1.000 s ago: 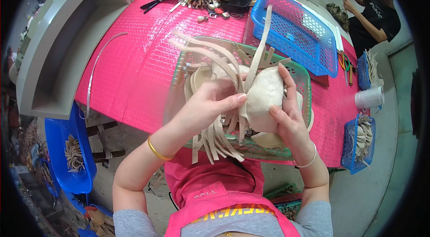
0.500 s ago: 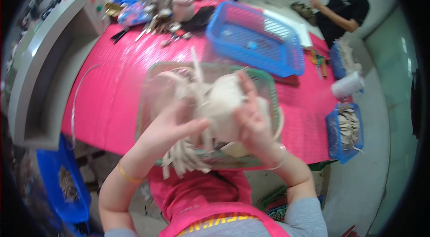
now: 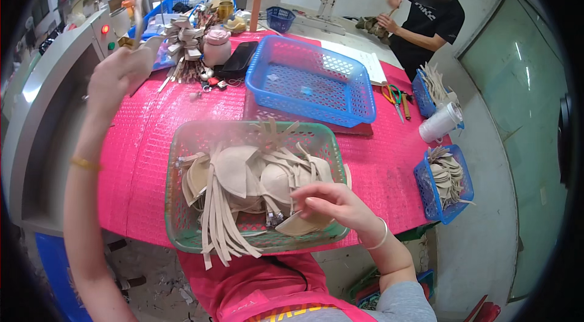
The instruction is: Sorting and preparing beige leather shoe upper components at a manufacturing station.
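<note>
A green plastic basket (image 3: 173, 200) sits at the near edge of the pink-covered table. Heaped in it are beige, curved suede-like pieces (image 3: 234, 170); a bundle of their long straps (image 3: 219, 224) hangs over the near rim. My left hand (image 3: 115, 81) is raised at the far left, closed on a beige strapped piece (image 3: 143, 54) whose strap sticks up. Low over the basket's right side, my right hand (image 3: 334, 203) has its fingers loosely spread and slightly bent. Beneath it lies a rounded beige piece (image 3: 301, 224); whether the fingertips touch it I cannot tell.
Beyond the green basket stands a larger blue basket (image 3: 255, 94). Smaller blue baskets (image 3: 423, 185) of beige pieces, a white roll (image 3: 441, 121) and scissors (image 3: 395, 100) are at the right. Strips and a pink jar (image 3: 217, 48) crowd the far left. Another person (image 3: 426, 17) works at the back right.
Both hands were together over the basket around a pale piece. My left hand has swung up and left with a beige piece; my right hand has stayed over the basket. The view has shifted.
</note>
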